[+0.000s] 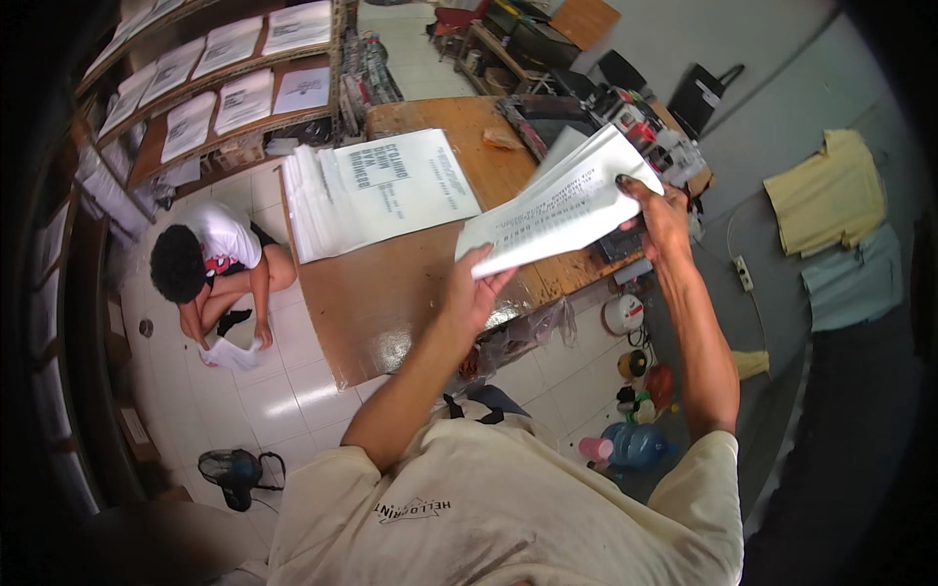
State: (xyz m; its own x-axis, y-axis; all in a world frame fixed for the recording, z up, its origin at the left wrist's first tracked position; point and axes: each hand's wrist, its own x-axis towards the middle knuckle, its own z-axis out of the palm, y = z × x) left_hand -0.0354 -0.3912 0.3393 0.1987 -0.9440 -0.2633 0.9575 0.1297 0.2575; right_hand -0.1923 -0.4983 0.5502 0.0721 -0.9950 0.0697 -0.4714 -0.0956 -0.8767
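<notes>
My left hand [476,293] grips the near left corner of a stack of white printed sheets [557,205], thumb on top and fingers underneath. My right hand [657,217] is closed on the stack's right end, its thumb, with dark smudges on it, pressing the upper face. Held in the air above the wooden table [381,313], the stack tilts up toward the right, and its far edges fan apart a little. Whether the sheets are paper or thin plastic I cannot tell. A larger pile of similar printed sheets [391,186] lies on the table to the left.
A person [220,254] crouches on the tiled floor at left, handling a white sheet. Racks [264,127] of printed sheets stand behind. Cluttered tools and cans [645,127] fill the table's far right. A blue water jug [635,444] and a black fan [234,477] stand on the floor.
</notes>
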